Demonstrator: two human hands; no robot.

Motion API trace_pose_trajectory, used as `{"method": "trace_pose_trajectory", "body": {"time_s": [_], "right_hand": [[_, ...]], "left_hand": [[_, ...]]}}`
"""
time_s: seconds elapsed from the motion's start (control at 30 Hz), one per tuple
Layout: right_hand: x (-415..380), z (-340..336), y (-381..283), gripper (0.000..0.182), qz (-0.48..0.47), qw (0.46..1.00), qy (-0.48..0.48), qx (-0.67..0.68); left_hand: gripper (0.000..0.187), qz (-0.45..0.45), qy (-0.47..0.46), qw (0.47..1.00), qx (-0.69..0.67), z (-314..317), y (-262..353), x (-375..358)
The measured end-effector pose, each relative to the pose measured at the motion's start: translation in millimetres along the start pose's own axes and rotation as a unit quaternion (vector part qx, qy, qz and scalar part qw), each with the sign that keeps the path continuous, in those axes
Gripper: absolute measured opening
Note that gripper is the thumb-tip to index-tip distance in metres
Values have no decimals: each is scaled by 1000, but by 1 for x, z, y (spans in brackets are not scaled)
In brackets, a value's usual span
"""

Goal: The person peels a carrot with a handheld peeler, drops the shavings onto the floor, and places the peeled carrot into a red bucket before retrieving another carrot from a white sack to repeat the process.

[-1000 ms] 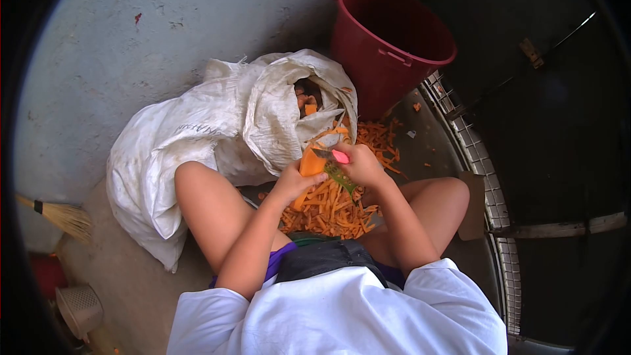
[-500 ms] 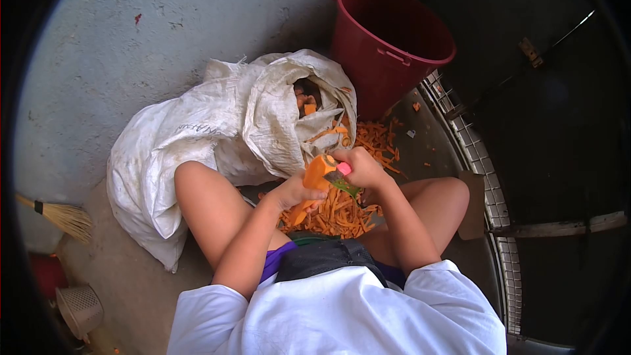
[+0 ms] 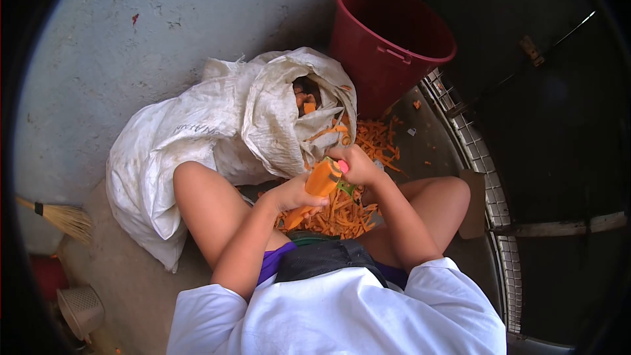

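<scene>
My left hand (image 3: 294,193) is wrapped around a thick, mostly bare orange carrot (image 3: 323,179), which slants up and to the right, with dark patches near its upper end. My right hand (image 3: 355,164) is closed at that upper end on a peeler (image 3: 344,167). Only the peeler's pink end shows clearly; its blade is hidden. Something green is visible just below the right hand, partly covered. Beneath both hands, a pile of orange peelings (image 3: 343,215) lies between my bent legs.
A white woven sack (image 3: 164,138) leans on its side to the left, its open mouth showing orange pieces. Behind it stands a dark red bucket (image 3: 368,59). A straw broom (image 3: 69,221) and a perforated beige basket (image 3: 82,309) are at far left. Metal grating (image 3: 483,158) runs along the right.
My right hand has shifted slightly up and left along the carrot's upper end. The carrot has turned a little in my left hand, and the dark green piece seen under it has moved.
</scene>
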State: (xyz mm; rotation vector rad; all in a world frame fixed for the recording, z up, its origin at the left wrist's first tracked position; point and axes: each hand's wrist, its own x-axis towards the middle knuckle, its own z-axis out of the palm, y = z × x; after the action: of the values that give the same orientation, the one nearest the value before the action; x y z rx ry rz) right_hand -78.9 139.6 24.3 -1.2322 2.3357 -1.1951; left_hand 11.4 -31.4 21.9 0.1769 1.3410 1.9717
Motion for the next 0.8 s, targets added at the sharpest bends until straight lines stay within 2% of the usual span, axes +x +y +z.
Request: {"method": "trace_pose_trajectory", "body": {"time_s": [0.13, 0.23, 0.27, 0.3, 0.33, 0.37, 0.43, 0.47, 0.5, 0.57, 0.63, 0.73, 0.8], "right_hand": [[1, 0, 11, 21, 3, 1000, -25, -14], [0, 2, 17, 18, 3, 1000, -16, 8], [1, 4, 19, 17, 30, 999, -26, -11], [4, 5, 20, 16, 57, 997, -36, -30], [7, 8, 22, 16, 84, 994, -46, -49], [7, 16, 29, 16, 93, 994, -27, -47], [6, 35, 55, 18, 109, 993, 9, -47], [0, 40, 64, 21, 166, 985, 36, -10], [-2, 40, 71, 22, 215, 976, 15, -2], [-17, 39, 85, 25, 318, 947, -36, 14], [-27, 42, 111, 30, 331, 942, -40, -47], [-33, 39, 125, 32, 392, 911, -67, -106], [-40, 41, 130, 33, 433, 883, -114, -138]], "left_hand": [[20, -5, 17, 999, 42, 0, 1, 4], [23, -21, 82, 986, 142, 4, 11, 3], [24, 8, 64, 956, 285, 5, 10, 4], [26, 38, 45, 905, 421, 6, 8, 6], [27, 67, 25, 833, 548, 10, 8, 9], [31, 13, -14, 737, 676, 33, 1, 17], [29, 94, -24, 874, 477, 43, -20, 24], [30, 101, 29, 837, 537, 36, -16, 25], [31, 100, 77, 797, 591, 31, -6, 19], [31, 130, 150, 838, 508, 9, 0, 11], [29, 149, 192, 845, 476, -4, 3, 6], [28, 285, 215, 791, 497, -9, 2, 10], [27, 290, 234, 806, 461, -11, -2, 14]]}}
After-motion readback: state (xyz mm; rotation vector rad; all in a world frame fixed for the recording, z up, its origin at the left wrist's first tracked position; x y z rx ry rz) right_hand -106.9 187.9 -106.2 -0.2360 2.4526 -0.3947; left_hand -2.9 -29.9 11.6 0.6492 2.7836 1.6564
